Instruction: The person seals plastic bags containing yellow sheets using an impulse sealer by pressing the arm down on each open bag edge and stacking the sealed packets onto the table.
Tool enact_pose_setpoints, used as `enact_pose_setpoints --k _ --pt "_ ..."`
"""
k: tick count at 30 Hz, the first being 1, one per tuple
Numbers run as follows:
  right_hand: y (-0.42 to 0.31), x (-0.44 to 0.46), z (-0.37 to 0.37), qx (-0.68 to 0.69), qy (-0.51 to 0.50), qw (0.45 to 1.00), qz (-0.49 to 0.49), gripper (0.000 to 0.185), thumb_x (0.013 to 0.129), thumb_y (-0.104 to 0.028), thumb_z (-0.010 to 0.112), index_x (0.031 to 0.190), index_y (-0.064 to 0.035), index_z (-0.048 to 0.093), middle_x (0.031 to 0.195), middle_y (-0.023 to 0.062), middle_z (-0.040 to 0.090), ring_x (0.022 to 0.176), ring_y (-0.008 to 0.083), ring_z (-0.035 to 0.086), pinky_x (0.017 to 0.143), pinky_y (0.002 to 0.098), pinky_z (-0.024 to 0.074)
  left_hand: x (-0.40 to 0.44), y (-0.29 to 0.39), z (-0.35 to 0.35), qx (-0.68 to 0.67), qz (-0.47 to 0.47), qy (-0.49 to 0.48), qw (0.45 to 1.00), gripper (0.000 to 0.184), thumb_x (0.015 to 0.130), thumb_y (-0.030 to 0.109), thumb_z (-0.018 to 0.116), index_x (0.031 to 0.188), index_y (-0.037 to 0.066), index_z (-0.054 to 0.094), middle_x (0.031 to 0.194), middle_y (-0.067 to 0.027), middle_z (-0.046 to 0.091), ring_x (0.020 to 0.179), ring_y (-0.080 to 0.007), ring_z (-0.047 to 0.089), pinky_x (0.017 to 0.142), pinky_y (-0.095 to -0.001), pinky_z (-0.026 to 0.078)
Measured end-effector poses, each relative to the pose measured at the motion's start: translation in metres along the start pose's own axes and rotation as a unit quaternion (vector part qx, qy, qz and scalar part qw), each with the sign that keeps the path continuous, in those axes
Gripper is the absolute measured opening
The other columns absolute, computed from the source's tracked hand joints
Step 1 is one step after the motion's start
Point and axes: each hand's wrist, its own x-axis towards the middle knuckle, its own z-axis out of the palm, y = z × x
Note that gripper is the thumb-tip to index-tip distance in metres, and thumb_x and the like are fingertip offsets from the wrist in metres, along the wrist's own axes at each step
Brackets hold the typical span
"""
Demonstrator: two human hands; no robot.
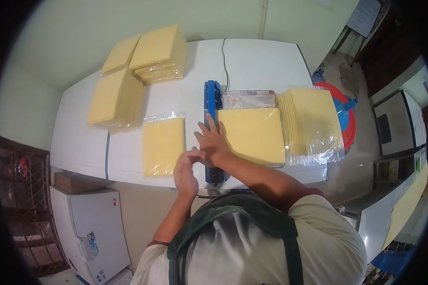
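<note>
A blue bar-shaped device with a cord, like a heat sealer [211, 95], lies lengthwise across the white table. My right hand [215, 142] rests on it with fingers spread, fingertips on the blue bar. My left hand [187, 172] is beside the sealer's near part, fingers loosely bent toward my right wrist, nothing visible in them. Right of the sealer lies a yellow pack in clear plastic [252, 133], its left edge along the bar and partly under my right forearm. Left of the sealer is a single flat yellow bagged pack [163, 147], close to my left hand.
Stacks of yellow bagged packs [110, 97] stand at the back left. More packs [314, 118] lean in a row at the right. Behind the middle pack is a plastic-wrapped patterned block [248, 99]. A black cord [225, 64] runs back. A red basin [349, 130] stands beyond the table [266, 61].
</note>
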Motion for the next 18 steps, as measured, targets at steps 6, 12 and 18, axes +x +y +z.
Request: enact_pose_setpoints --k 6,12,18 --pt "0.016 -0.001 -0.009 0.051 -0.016 0.997 -0.048 0.064 0.082 -0.042 0.062 0.135 -0.0077 0.058 0.157 0.021 0.03 0.15 0.0439 0.01 0.114 0.0691 0.0101 -0.03 0.027 0.043 -0.103 -0.257 -0.362 0.89 0.042 0.106 0.034 0.047 0.119 -0.003 0.062 0.114 -0.0109 0.065 0.104 -0.0171 0.061 0.096 -0.0324 0.047" --pt "0.122 0.032 -0.026 0.222 0.35 0.91 0.004 0.033 0.089 -0.022 0.063 0.117 -0.0045 0.059 0.113 0.0184 0.062 0.109 0.0374 0.056 0.098 0.0487 0.0415 -0.047 -0.046 0.069 -0.145 -0.446 -0.342 0.814 0.041 0.108 0.031 0.043 0.133 0.001 0.055 0.122 -0.0078 0.064 0.106 -0.0146 0.06 0.098 -0.0303 0.047" --pt "0.169 -0.019 -0.08 -0.078 -0.014 0.969 0.234 0.05 0.098 -0.046 0.047 0.104 -0.003 0.071 0.109 0.0213 0.068 0.104 0.0375 0.064 0.093 0.0499 0.0476 -0.045 -0.082 0.074 -0.375 -0.534 -0.281 0.703 0.053 0.106 0.04 0.042 0.143 0.002 0.044 0.137 -0.0137 0.057 0.124 -0.0236 0.057 0.107 -0.04 0.045"
